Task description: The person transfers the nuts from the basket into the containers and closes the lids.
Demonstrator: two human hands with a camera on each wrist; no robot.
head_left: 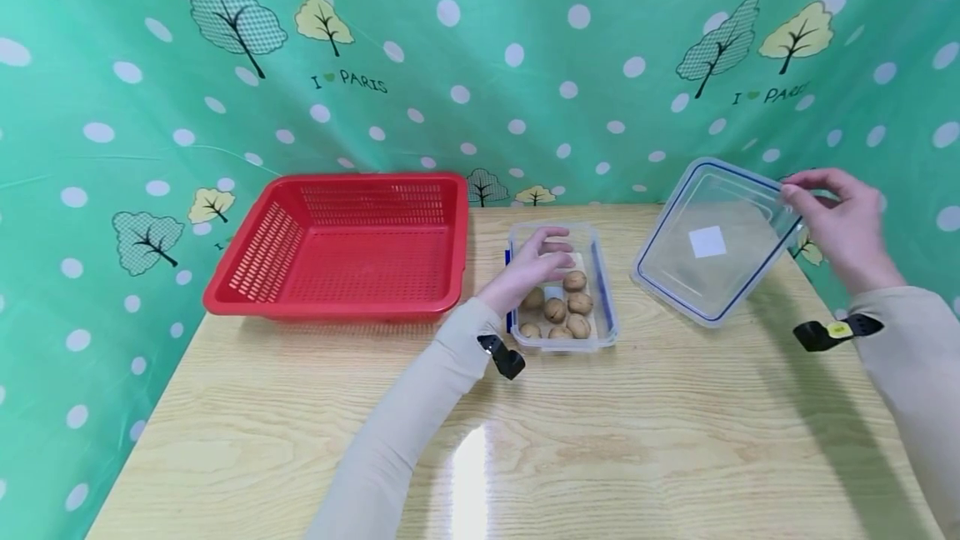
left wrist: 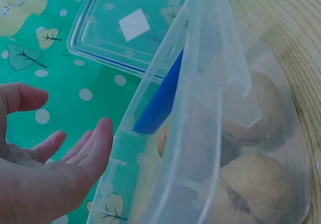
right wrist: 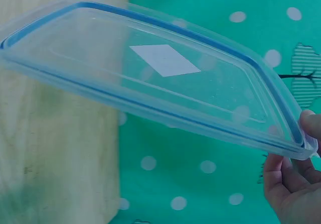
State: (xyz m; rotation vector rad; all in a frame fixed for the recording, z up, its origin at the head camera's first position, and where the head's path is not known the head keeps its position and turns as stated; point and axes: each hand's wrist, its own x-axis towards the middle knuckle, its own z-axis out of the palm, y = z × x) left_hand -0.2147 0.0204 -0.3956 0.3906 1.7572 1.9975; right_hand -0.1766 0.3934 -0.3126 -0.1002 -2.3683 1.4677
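A clear plastic food container with a blue latch stands mid-table, holding several walnuts. Over its back left part is my left hand, thumb and fingers apart and loosely bent, with nothing between them. From the left wrist view, that hand appears beside the container's upper rim. On the right, my right hand pinches one corner of a clear lid with a blue seal, thumb on one face and fingers on the other. The lid is tilted, and a white square label shows on it.
A red plastic basket with slotted sides sits at the back left of the wooden table. Right behind the table hangs a green dotted cloth printed with trees. Wrist cameras are strapped over both sleeves.
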